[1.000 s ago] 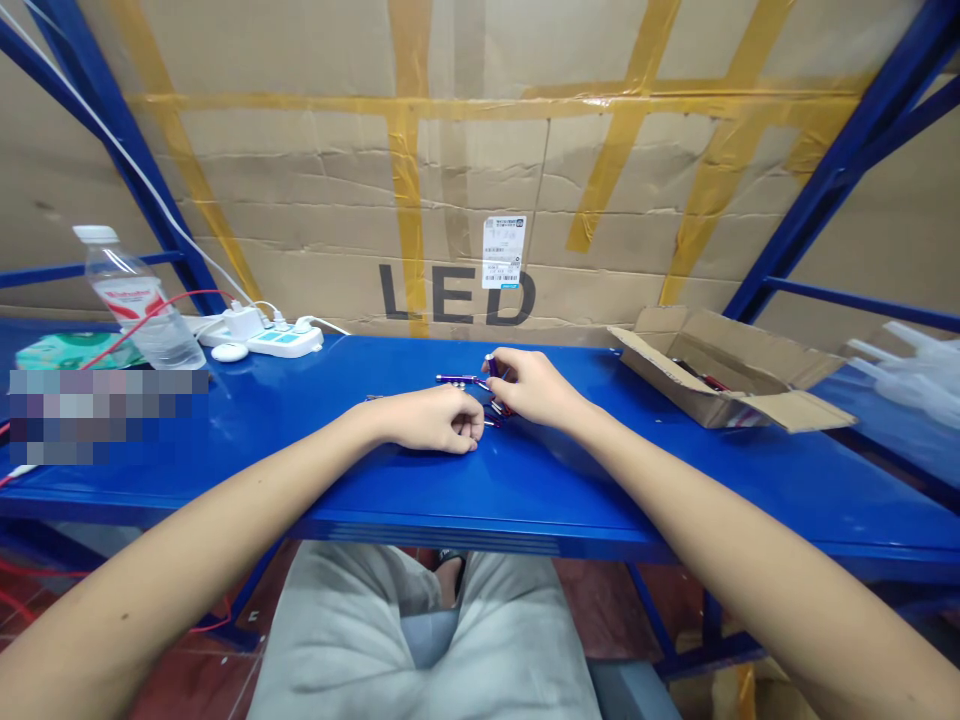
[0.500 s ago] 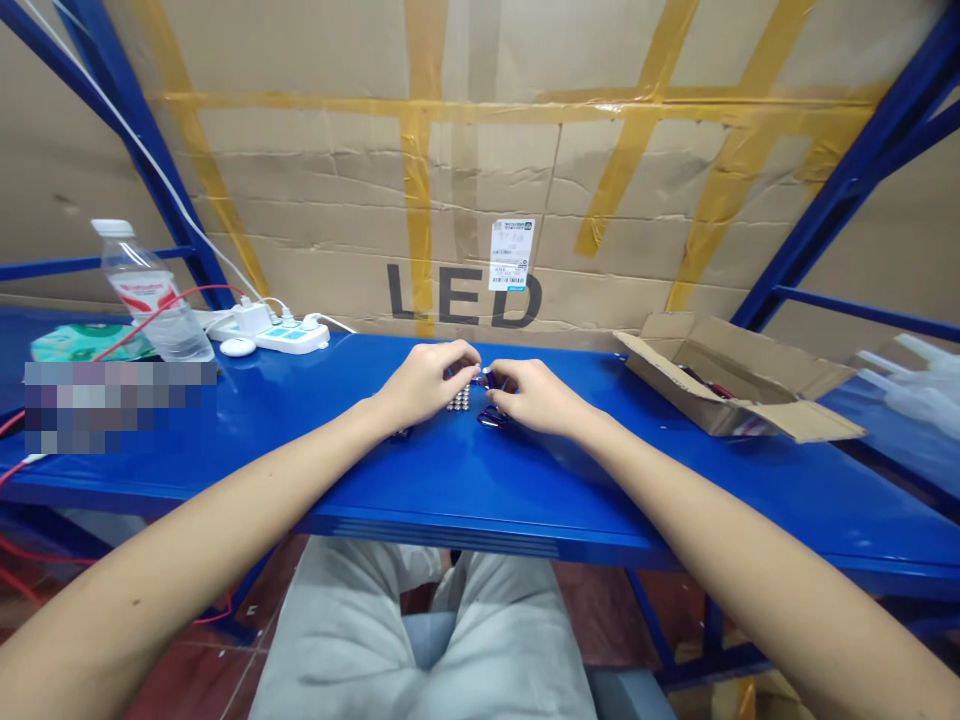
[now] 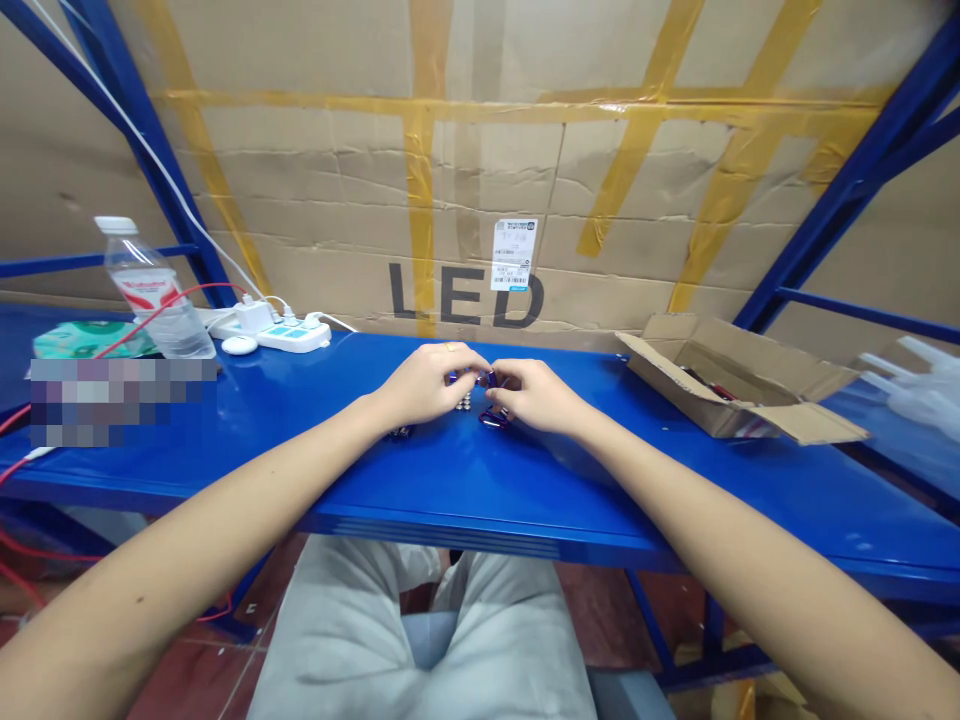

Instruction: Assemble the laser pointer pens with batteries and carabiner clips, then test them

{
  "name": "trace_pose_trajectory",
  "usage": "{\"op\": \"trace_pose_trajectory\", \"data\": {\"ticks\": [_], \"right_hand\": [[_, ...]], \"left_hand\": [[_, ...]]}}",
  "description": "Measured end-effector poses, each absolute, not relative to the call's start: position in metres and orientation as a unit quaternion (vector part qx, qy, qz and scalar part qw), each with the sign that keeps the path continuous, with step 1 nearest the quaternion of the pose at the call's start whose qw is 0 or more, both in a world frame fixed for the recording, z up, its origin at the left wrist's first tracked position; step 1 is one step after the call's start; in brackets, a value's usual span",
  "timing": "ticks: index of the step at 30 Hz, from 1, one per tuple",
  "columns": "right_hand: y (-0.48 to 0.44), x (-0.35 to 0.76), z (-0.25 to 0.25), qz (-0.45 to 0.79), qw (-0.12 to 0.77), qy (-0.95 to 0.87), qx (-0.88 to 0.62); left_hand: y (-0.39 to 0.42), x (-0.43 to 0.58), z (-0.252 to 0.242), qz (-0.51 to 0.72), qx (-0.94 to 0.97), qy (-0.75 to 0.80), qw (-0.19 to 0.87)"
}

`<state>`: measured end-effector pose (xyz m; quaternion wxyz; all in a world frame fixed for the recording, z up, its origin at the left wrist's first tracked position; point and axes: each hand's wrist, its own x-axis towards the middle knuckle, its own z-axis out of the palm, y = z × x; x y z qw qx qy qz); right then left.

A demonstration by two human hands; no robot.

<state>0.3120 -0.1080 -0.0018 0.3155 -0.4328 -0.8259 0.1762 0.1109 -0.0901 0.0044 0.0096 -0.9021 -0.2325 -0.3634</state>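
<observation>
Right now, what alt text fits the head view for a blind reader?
A person's left hand and right hand pinch a small purple metal piece between them over a blue metal shelf. Small silver cylinders lie beneath the hands; an open cardboard box sits at right, a clear plastic water bottle at left.

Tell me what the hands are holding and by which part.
Both the left hand and right hand pinch a small purple piece between them, from opposite sides; the exact part gripped is too small to tell.
</observation>
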Motion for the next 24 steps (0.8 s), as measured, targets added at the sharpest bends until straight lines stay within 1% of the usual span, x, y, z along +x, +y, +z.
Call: {"op": "trace_pose_trajectory", "data": {"ticks": [6,10,17,19,22,24], "right_hand": [[-0.111,0.31,-0.002,0.308,0.319,-0.786,-0.431],[-0.113,0.306,-0.001,0.352,0.329,-0.769,-0.42],[-0.114,0.306,0.0,0.356,0.335,-0.767,-0.415],[-0.114,0.307,0.001,0.352,0.344,-0.765,-0.416],[-0.113,0.309,0.003,0.333,0.359,-0.766,-0.417],[-0.112,0.309,0.005,0.329,0.368,-0.763,-0.418]], "left_hand": [[-0.093,0.111,0.006,-0.354,-0.91,-0.218,0.006],[-0.095,0.112,0.008,-0.346,-0.91,-0.227,-0.005],[-0.095,0.111,0.009,-0.347,-0.907,-0.234,-0.041],[-0.092,0.108,0.01,-0.363,-0.896,-0.251,-0.048],[-0.082,0.097,0.015,-0.395,-0.87,-0.294,-0.022],[-0.074,0.086,0.019,-0.371,-0.873,-0.318,0.006]]}}
